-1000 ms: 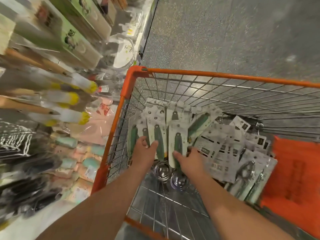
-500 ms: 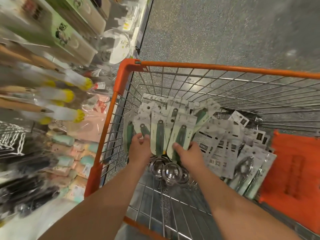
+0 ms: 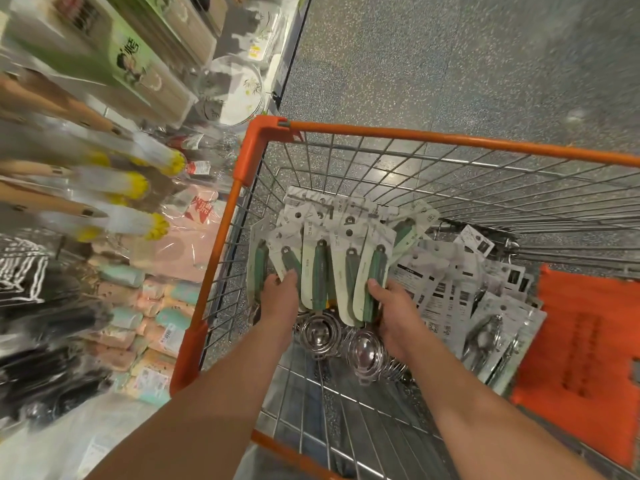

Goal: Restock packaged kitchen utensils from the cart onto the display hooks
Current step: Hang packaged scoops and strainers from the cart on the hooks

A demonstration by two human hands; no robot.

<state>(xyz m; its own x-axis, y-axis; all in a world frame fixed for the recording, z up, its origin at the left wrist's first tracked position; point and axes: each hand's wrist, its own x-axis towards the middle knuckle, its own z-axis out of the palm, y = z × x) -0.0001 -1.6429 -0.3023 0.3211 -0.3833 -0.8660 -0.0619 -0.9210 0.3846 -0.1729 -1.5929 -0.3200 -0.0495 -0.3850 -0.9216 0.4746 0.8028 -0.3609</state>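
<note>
Gathering step, I'm reckoning: left hand (image 3: 280, 299) and right hand (image 3: 393, 315) gripping fanned bunch of green-handled utensil packs (image 3: 320, 268) inside cart (image 3: 450, 142). Fingers curling round card bottoms. Next I'm guessing lift clear over orange rim, swing left toward display hooks (image 3: 86, 181). Shelf crowding cart's left edge, floor ahead looking open.

Bare forearms, no sleeves, unadorned hands

Fanned green-handled utensil packs (image 3: 320, 268) lifted slightly off cart (image 3: 415, 136) w/ both hands; steel bowls (image 3: 317, 332) now dangling.
</note>
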